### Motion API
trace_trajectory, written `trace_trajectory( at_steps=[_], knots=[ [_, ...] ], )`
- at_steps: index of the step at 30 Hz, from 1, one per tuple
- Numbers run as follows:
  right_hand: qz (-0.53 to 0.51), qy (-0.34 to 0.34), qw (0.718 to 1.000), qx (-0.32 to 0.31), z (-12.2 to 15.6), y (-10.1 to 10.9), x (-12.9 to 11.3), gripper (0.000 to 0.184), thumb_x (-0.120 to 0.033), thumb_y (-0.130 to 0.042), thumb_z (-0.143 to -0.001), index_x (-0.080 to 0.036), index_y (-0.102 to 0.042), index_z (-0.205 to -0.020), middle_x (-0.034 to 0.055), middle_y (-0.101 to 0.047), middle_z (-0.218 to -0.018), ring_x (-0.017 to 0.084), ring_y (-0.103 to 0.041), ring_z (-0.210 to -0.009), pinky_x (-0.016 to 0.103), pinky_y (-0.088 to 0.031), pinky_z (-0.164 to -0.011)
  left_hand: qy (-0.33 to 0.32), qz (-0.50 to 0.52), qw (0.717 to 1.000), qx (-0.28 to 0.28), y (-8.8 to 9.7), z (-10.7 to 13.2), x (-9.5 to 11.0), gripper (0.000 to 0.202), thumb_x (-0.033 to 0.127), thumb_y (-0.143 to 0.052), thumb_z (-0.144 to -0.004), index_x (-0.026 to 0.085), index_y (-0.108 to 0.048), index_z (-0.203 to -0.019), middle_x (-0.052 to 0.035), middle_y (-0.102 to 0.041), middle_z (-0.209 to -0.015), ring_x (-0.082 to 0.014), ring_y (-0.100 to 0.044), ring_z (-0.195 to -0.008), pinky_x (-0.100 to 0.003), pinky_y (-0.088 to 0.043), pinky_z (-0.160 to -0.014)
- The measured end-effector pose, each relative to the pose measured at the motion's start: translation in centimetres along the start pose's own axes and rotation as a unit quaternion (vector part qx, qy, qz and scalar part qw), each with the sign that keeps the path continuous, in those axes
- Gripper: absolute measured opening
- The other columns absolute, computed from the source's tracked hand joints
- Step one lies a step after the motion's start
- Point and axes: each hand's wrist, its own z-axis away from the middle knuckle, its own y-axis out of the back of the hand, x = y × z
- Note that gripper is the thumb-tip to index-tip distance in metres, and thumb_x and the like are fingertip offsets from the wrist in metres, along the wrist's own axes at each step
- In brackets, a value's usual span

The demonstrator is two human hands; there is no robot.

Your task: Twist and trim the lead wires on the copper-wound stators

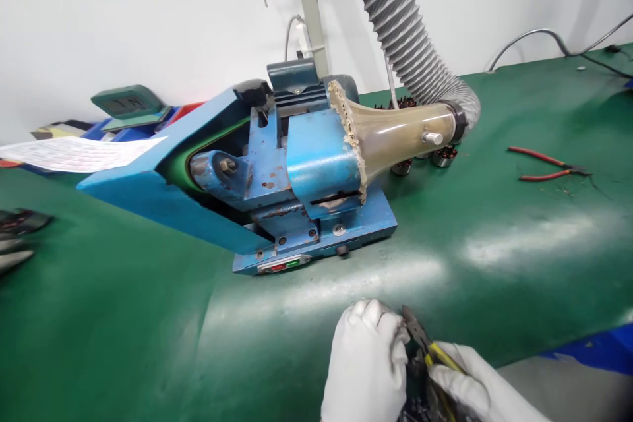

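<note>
Both white-gloved hands meet low, near the front edge of the green bench mat [148,343]: the left hand [368,362] curled into a loose fist, knuckles up, the right hand [469,386] beside it, fingers wrapped closed around yellow-handled pliers [425,343].

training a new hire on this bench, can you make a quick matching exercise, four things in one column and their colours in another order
Things:
1. machine
2. table cover
3. spare pliers' handles
4. gloves on the left hand and right hand

Colours:
a. white
b. red
c. blue
d. green

Pairs: 1-c, 2-d, 3-b, 4-a
</note>
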Motion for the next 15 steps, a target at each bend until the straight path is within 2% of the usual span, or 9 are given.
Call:
trace_trajectory(
  at_steps=[2, 4, 7, 9, 10, 12, 13, 15],
  knots=[
    [-0.019, 0.013, 0.999, -0.022, -0.3, -0.1, -0.4, 0.052, -0.052, -0.069, -0.067, -0.016, -0.061, -0.103, 0.0085, -0.066, -0.101, 0.029, -0.053, -0.111, 0.038, -0.041, -0.096, -0.01, -0.004, 1.0, 0.014, -0.3, 0.2, -0.1, 0.022, 0.006, -0.043, -0.068, 0.022, -0.056, -0.075, -0.0014, -0.057, -0.081, -0.0196, -0.05, -0.077, -0.035, -0.041, -0.071],
    [-0.073, 0.022, 0.994, -0.075, -0.7, -0.3, -0.8, 0.046, -0.048, -0.072, -0.066, -0.015, -0.063, -0.096, 0.008, -0.067, -0.094, 0.029, -0.057, -0.104, 0.04, -0.044, -0.091, -0.024, -0.007, 0.999, 0.038, -0.7, 0.3, -0.4, 0.02, 0.008, -0.043, -0.072, 0.022, -0.056, -0.076, -0.001, -0.057, -0.081, -0.0193, -0.051, -0.076, -0.035, -0.041, -0.071],
    [-0.212, 0.04, 0.967, -0.139, -1.5, -0.6, -1.7, 0.029, -0.04, -0.07, -0.071, -0.016, -0.063, -0.085, 0.0066, -0.068, -0.089, 0.025, -0.062, -0.097, 0.039, -0.045, -0.089, -0.051, -0.028, 0.995, 0.082, -1.2, 0.0, -1.2, 0.016, 0.013, -0.044, -0.077, 0.022, -0.056, -0.076, -0.0008, -0.059, -0.08, -0.0194, -0.054, -0.075, -0.034, -0.043, -0.07],
    [-0.28, 0.056, 0.946, -0.155, -2.4, -0.5, -2.7, 0.024, -0.037, -0.069, -0.072, -0.018, -0.062, -0.085, 0.0071, -0.068, -0.095, 0.023, -0.061, -0.099, 0.04, -0.043, -0.092, -0.067, -0.061, 0.99, 0.107, -1.1, -0.5, -2.0, 0.016, 0.015, -0.044, -0.081, 0.023, -0.056, -0.074, -0.0004, -0.06, -0.077, -0.0185, -0.057, -0.072, -0.033, -0.045, -0.066],
    [-0.287, 0.072, 0.944, -0.145, -3.1, -0.1, -3.5, 0.026, -0.038, -0.07, -0.071, -0.018, -0.062, -0.087, 0.0081, -0.067, -0.1, 0.024, -0.061, -0.1, 0.042, -0.042, -0.092, -0.076, -0.08, 0.986, 0.121, -0.9, -0.7, -2.5, 0.016, 0.017, -0.044, -0.083, 0.023, -0.057, -0.074, -0.0003, -0.061, -0.076, -0.0179, -0.058, -0.071, -0.031, -0.046, -0.065],
    [-0.26, 0.125, 0.955, -0.076, -4.9, 1.8, -5.5, 0.032, -0.041, -0.072, -0.067, -0.018, -0.062, -0.088, 0.0106, -0.065, -0.107, 0.026, -0.06, -0.1, 0.046, -0.044, -0.09, -0.121, -0.123, 0.972, 0.159, -0.2, -0.8, -3.5, 0.012, 0.024, -0.048, -0.085, 0.023, -0.059, -0.08, -0.0016, -0.065, -0.081, -0.0183, -0.062, -0.076, -0.03, -0.048, -0.067],
    [-0.231, 0.165, 0.959, -0.012, -5.8, 3.3, -6.7, 0.035, -0.043, -0.072, -0.065, -0.018, -0.061, -0.087, 0.0116, -0.065, -0.107, 0.027, -0.061, -0.099, 0.047, -0.045, -0.088, -0.147, -0.148, 0.961, 0.18, 0.4, -0.6, -3.9, 0.011, 0.027, -0.05, -0.084, 0.024, -0.061, -0.086, -0.0025, -0.066, -0.085, -0.0189, -0.063, -0.079, -0.029, -0.049, -0.069],
    [-0.207, 0.227, 0.948, 0.086, -7.7, 7.1, -9.5, 0.032, -0.045, -0.069, -0.065, -0.02, -0.059, -0.081, 0.0103, -0.065, -0.101, 0.025, -0.061, -0.097, 0.045, -0.046, -0.086, -0.171, -0.206, 0.94, 0.211, 1.5, 0.4, -4.5, 0.018, 0.032, -0.054, -0.082, 0.026, -0.061, -0.098, -0.0031, -0.068, -0.084, -0.0201, -0.065, -0.075, -0.029, -0.05, -0.065]
  ],
)
